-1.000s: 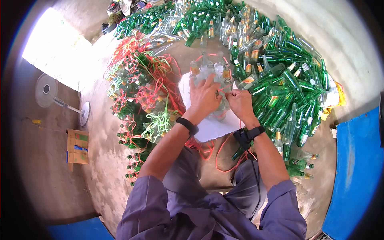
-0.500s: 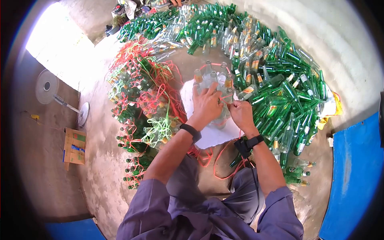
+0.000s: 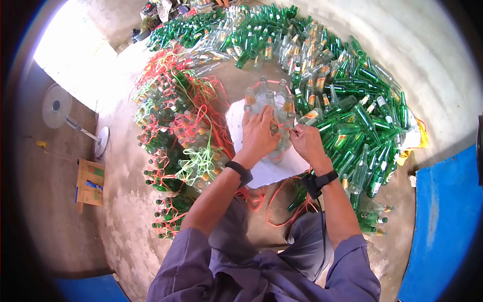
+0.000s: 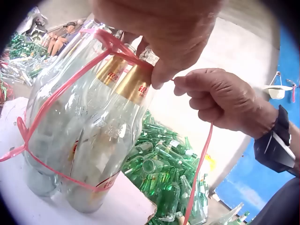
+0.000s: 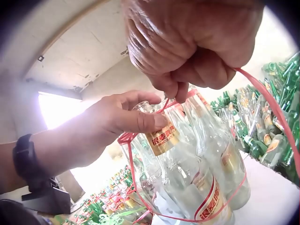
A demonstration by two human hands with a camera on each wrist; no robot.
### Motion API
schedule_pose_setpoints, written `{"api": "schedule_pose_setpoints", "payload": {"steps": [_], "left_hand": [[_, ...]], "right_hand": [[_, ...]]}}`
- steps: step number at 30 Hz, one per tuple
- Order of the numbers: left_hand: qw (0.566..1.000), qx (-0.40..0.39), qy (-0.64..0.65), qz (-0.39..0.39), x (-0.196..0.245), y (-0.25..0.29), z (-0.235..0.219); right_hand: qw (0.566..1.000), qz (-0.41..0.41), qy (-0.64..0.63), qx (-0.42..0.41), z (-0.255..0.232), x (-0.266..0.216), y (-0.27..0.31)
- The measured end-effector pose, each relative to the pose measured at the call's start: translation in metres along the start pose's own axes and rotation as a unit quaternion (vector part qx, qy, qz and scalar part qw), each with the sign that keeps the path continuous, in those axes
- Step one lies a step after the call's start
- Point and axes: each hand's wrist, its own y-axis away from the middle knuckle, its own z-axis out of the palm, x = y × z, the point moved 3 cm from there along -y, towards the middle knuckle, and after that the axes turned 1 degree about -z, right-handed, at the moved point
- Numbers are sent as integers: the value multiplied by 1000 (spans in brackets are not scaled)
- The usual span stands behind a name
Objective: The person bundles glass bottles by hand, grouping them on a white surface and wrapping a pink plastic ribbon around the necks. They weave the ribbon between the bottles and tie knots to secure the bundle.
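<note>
A bundle of clear glass bottles (image 4: pixel 110 136) stands upright on a white board (image 3: pixel 251 173), with pink plastic string (image 4: pixel 70 176) looped round the bodies and necks. My left hand (image 3: pixel 259 133) lies over the near necks. Its thumb presses a gold-labelled bottle neck (image 5: pixel 164 140) with the fingers behind it, beside the string. Just to the right, my right hand (image 3: pixel 308 145) pinches the string between thumb and curled fingers. A short length of string runs taut between the hands, and a long tail (image 4: pixel 199 173) hangs from the right fist.
Loose green and clear bottles (image 3: pixel 347 110) pile up to the right and at the back. Tied bottle bundles (image 3: pixel 176 126) with red and green string stand at left. A fan (image 3: pixel 57 106), a cardboard box (image 3: pixel 90 183) and blue panels (image 3: pixel 437 216) line the sides.
My right hand has drawn slightly right, away from the left hand, and the string between them is longer. The left hand stays over the bottle necks. The head view has shifted a little.
</note>
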Motion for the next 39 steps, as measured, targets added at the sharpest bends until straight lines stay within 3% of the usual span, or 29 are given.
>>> {"api": "schedule_pose_setpoints", "payload": {"steps": [4, 6, 15, 25, 27, 30, 36, 39], "left_hand": [[1000, 20, -1, 12, -4, 1, 3], [1000, 21, 0, 14, -4, 1, 3], [999, 17, 44, -8, -7, -2, 5], [999, 24, 46, 6, -2, -5, -1], [999, 17, 46, 7, -2, -6, -1], [999, 4, 42, 5, -3, -4, 0], [999, 2, 43, 4, -3, -5, -2], [999, 10, 45, 7, -4, -5, 0]], "right_hand": [[1000, -22, -11, -12, -8, -7, -5], [995, -89, 42, 8, -11, -13, -10], [979, -173, 84, 69, -13, -22, -32], [994, -83, 34, 55, -11, 6, -69], [995, 63, -72, -10, -8, 15, -73], [987, 101, -116, -36, -1, 37, -77], [974, 153, -164, -10, 10, 50, -70], [979, 134, -153, 2, 8, 57, -64]]}}
